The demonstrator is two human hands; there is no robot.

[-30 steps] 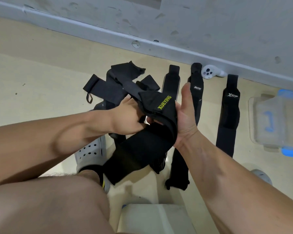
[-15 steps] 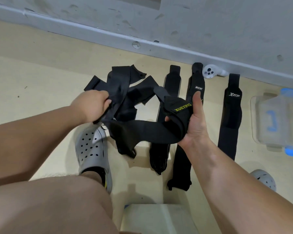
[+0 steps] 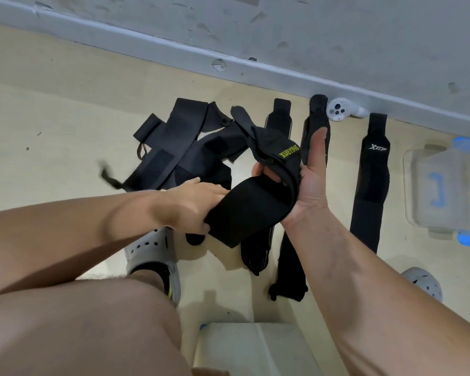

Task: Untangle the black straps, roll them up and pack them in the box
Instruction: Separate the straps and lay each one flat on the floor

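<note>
A black strap with yellow XUEYING lettering (image 3: 258, 191) hangs above the floor between both hands. My right hand (image 3: 310, 183) grips its labelled end, with the thumb straight up. My left hand (image 3: 193, 204) grips the wide lower end. Behind them a tangle of black straps (image 3: 185, 147) lies on the floor. Three straightened straps lie side by side to the right: one (image 3: 281, 115), one (image 3: 291, 264), and one marked XTEP (image 3: 372, 180). The clear plastic box with blue clips (image 3: 445, 191) stands at the right edge.
A white controller (image 3: 339, 109) lies against the grey skirting at the wall. My grey clogs are on the floor, one (image 3: 152, 253) under the left arm, one (image 3: 423, 283) at the right. A pale box-like object (image 3: 244, 348) sits at the bottom.
My left hand let go of the tangle on the left and came right to grip the lower end of the XUEYING strap. The tangle dropped back onto the floor.
</note>
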